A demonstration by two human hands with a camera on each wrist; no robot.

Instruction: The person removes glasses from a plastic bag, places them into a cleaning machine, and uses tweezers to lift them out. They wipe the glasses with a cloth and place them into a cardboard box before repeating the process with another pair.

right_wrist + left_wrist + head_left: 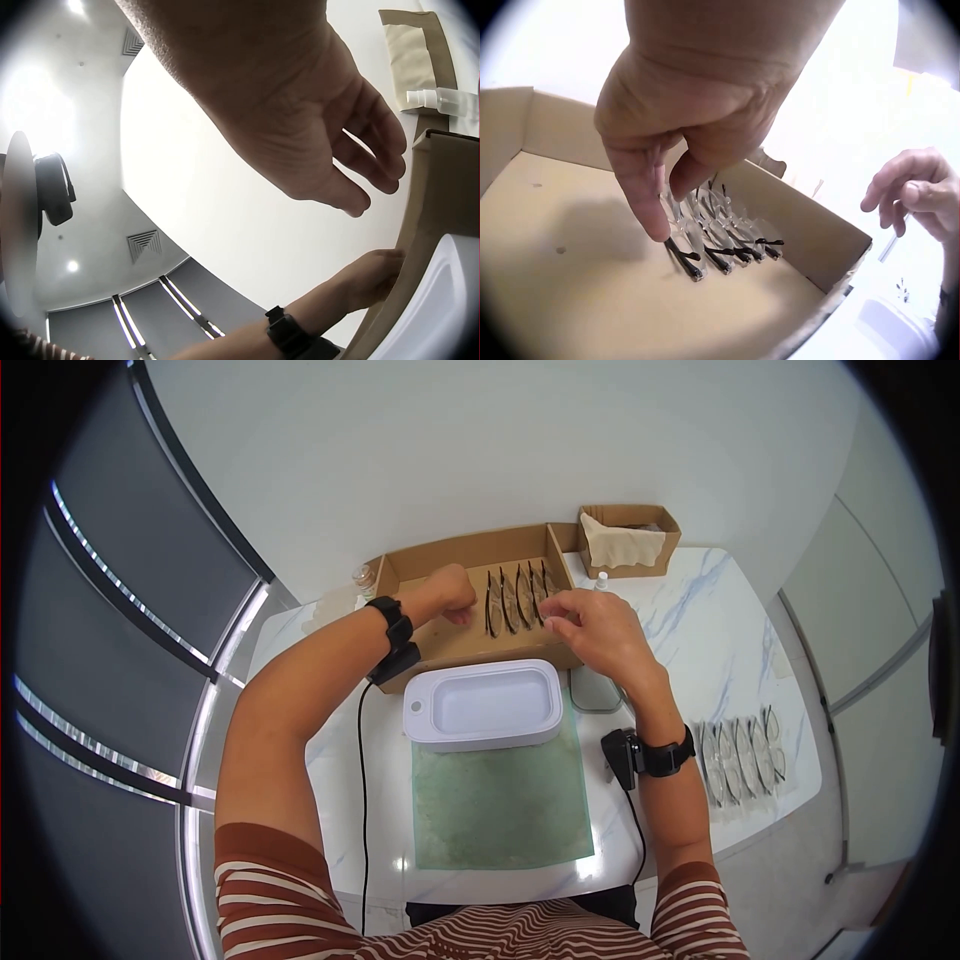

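Note:
Inside a shallow cardboard box [430, 650], several pairs of clear-lensed glasses [518, 600] with dark temples lie side by side. My left hand [452, 592] is low in the box, just left of the row. Its fingers point down, loosely bent, and the fingertips are right by the end pair of glasses [694, 259] in the left wrist view. No held object shows in it. Over the box's right edge hangs my right hand [600, 628], fingers relaxed and apart from the thumb. The right wrist view shows nothing in that hand [315, 135].
A white ultrasonic-cleaner-like tub [495, 710] stands before the box, on a green mat [500, 810]. More glasses [740, 760] lie in a row at right. A small carton with a cloth [625, 550] and a spray bottle [442, 100] are at the back right.

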